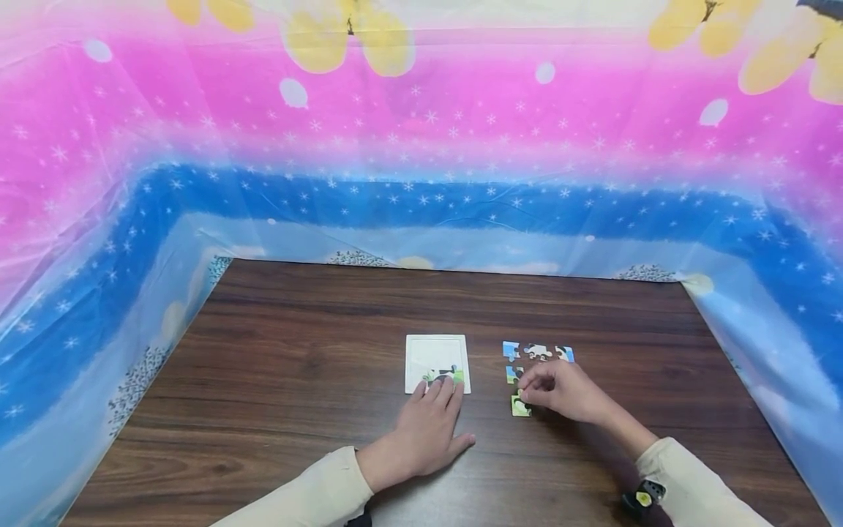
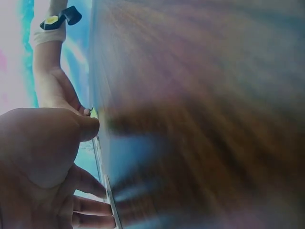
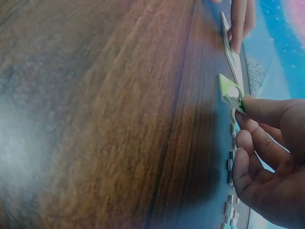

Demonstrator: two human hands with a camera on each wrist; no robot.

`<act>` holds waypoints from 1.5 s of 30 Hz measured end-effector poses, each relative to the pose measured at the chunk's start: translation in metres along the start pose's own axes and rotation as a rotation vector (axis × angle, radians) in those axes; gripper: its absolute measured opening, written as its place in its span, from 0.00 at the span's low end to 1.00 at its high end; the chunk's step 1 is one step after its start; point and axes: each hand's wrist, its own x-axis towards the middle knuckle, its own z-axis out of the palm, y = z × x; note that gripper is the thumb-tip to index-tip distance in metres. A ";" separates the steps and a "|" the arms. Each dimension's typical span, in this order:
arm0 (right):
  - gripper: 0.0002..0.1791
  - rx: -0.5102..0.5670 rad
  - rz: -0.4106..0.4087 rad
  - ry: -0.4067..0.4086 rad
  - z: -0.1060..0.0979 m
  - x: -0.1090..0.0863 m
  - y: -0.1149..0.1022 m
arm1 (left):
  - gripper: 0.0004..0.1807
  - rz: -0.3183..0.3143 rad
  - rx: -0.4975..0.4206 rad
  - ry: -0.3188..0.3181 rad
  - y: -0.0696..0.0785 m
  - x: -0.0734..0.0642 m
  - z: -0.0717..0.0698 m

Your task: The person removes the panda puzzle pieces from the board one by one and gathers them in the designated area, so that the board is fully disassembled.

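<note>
A white square puzzle tray [image 1: 435,348] lies on the table with some pieces [image 1: 459,375] fitted along its near side. My left hand [image 1: 428,432] rests on the tray's near edge, fingers extended over those pieces and thumb out to the side. To the right, my right hand [image 1: 568,391] pinches a green-and-white jigsaw piece [image 3: 229,89] between thumb and forefinger. In the right wrist view this piece is tilted. Just beyond that hand lie loose jigsaw pieces [image 1: 511,350], blue, white and black, partly covered by its fingers.
The dark wood table [image 1: 296,329] is bordered at the back and sides by a pink and blue patterned cloth [image 1: 421,197]. A black wrist device [image 1: 642,498] sits at the right sleeve.
</note>
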 end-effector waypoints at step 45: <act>0.06 -0.120 -0.035 0.021 0.002 0.040 -0.028 | 0.39 0.014 0.039 -0.048 0.012 -0.008 -0.004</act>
